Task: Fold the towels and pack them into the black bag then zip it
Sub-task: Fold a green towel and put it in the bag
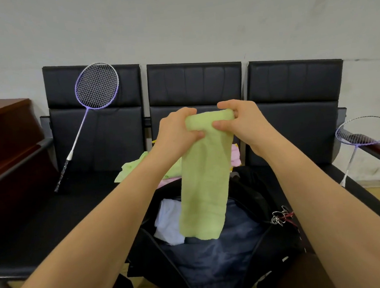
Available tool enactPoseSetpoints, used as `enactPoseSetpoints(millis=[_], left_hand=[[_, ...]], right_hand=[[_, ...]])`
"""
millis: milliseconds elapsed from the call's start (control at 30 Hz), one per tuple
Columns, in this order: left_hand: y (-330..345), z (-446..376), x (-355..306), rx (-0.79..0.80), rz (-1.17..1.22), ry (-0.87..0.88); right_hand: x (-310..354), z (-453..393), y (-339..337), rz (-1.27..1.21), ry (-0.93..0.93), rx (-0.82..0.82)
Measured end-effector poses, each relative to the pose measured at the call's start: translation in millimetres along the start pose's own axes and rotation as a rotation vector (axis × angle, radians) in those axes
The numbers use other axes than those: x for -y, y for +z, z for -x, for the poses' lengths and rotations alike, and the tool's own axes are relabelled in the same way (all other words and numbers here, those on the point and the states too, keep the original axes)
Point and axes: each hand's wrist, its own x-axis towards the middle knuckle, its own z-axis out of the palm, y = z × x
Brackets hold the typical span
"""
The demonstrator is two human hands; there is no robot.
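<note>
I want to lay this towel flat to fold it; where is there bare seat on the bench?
Bare seat lies on the left seat cushion, between the upright racket and the black bag. The middle is crowded: bag in front, loose towels behind it. The right seat is mostly hidden by the right forearm.

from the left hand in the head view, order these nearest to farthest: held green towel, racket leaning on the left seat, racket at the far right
1. Held green towel: gripped by the left hand at its top edge.
2. Racket leaning on the left seat: off to the left.
3. Racket at the far right: beyond the right hand, by the armrest.

both arms outstretched, left hand (177, 131) and right hand (245, 122) raised, fingers curled.
</note>
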Motion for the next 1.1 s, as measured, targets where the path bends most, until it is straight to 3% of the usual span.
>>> enactPoseSetpoints(millis=[133, 333, 633, 700, 833, 933, 1100], left_hand=[[-3, -1, 1, -0.027, 0.029, 0.002], [-6, 1, 6, -0.041, 0.294, -0.054], [-8, 1, 9, -0.023, 0.292, 0.002], [-14, 3, 9, 0.027, 0.46, -0.014], [-19, 16, 17, 0.277, 0.99, -0.101], [-6, 36, 28, 0.459, 0.902, -0.206], [21, 56, 49, 0.36, 1.08, -0.438]], right_hand=[[6, 0, -2, 0.066, -0.033, -0.01], [7, 2, 0, -0.192, 0.023, 0.117], [13, 0, -1, 0.276, -0.082, 0.017], [13, 4, -3, 0.171, -0.088, 0.062], [17, 10, -2, -0.311, -0.002, 0.192], [19, 6, 10, -0.388, 0.054, 0.131], [-8, 2, 34, -0.403, 0.31, 0.034]])
